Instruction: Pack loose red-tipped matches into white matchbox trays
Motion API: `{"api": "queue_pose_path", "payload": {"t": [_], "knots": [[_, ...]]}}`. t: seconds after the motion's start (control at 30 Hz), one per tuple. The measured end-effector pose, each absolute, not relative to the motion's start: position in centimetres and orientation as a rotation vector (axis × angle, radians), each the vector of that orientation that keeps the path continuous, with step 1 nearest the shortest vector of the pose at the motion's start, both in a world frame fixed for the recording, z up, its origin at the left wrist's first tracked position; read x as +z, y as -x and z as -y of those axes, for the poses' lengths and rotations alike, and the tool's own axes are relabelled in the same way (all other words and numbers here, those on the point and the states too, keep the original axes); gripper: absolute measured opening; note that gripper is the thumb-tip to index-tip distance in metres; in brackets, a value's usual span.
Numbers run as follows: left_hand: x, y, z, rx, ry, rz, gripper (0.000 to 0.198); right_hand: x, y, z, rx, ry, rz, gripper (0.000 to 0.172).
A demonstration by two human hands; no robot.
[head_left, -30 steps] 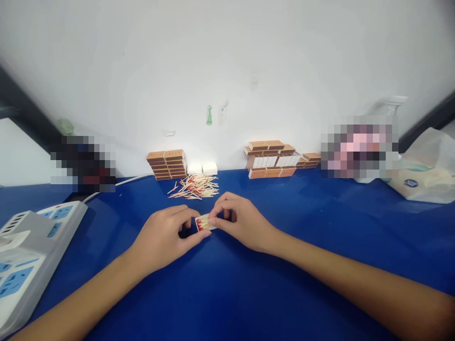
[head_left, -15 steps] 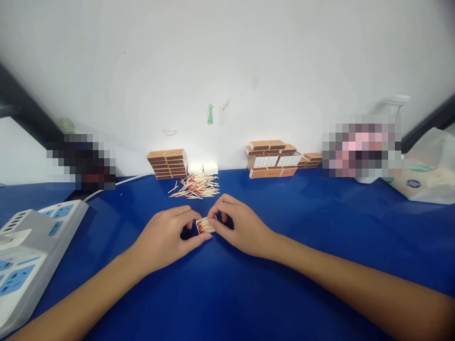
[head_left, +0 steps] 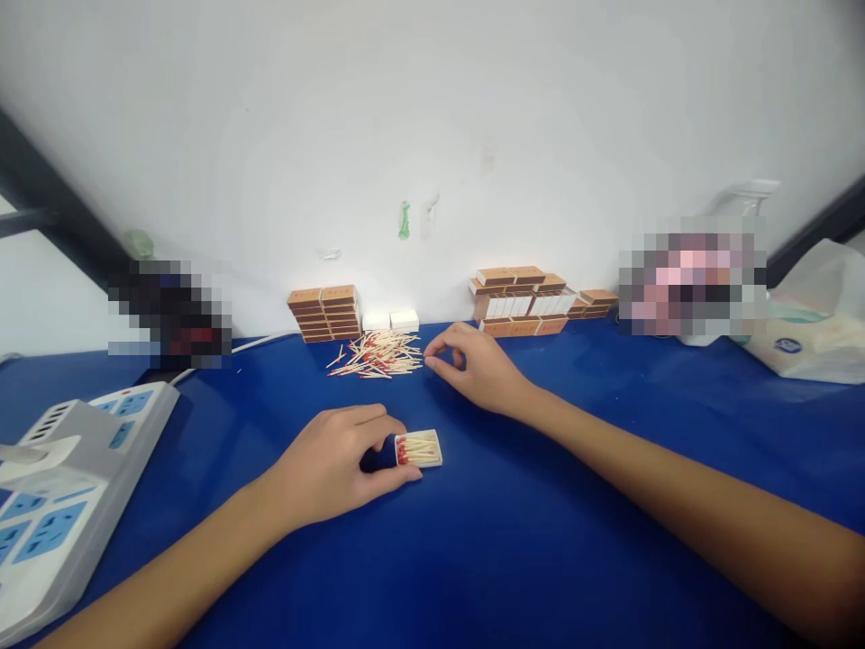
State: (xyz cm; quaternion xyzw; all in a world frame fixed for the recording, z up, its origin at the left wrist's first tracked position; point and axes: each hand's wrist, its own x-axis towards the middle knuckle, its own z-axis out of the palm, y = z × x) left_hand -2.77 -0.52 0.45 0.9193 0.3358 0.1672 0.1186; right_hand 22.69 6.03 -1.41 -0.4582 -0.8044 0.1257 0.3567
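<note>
White tray [head_left: 439, 450], left hand [head_left: 338, 464] clamped on edges, roomy tabletop [head_left: 466, 550], right hand's [head_left: 478, 368] pinch unclear

- Table's [head_left: 432, 559] back edge, left to right: stack [head_left: 324, 315], two boxes [head_left: 404, 320], second stack [head_left: 519, 302]
- Left edge: power strip [head_left: 101, 478]
- Before the boxes: match pile [head_left: 378, 354]
- Before that: tray [head_left: 436, 438], matches [head_left: 419, 450] inside

Soft, moderate light from an unseen source. The pale wall [head_left: 304, 117] is brightest low in the middle, behind two small white boxes [head_left: 404, 320], and greyer toward the corners. The blue table [head_left: 514, 550] darkens at its near edge; deep shadow fills the curl of the left hand [head_left: 348, 460]. Wide-angle distortion stretches the power strip [head_left: 125, 478] at left. Coarse pixel blocks [head_left: 693, 281] obscure patches at far left and far right.
</note>
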Motion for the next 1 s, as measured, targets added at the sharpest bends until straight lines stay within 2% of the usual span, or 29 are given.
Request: {"api": "queue_pose_path", "payload": {"t": [0.17,0.37,1.0], "knots": [[0.5,2.7,0.5,0.485,-2.678,-0.985,0.033,-1.4,-20.9,-7.4,0.291,1.112,2.217,0.022],[0.4,2.8,0.5,0.485,-2.67,-0.985,0.031,-1.2,-19.9,-8.2,0.308,1.104,2.34,0.007],[0.4,2.8,0.5,0.47,-2.693,-0.993,0.032,-1.2,-22.0,-8.0,0.408,1.293,2.314,0.011]]}}
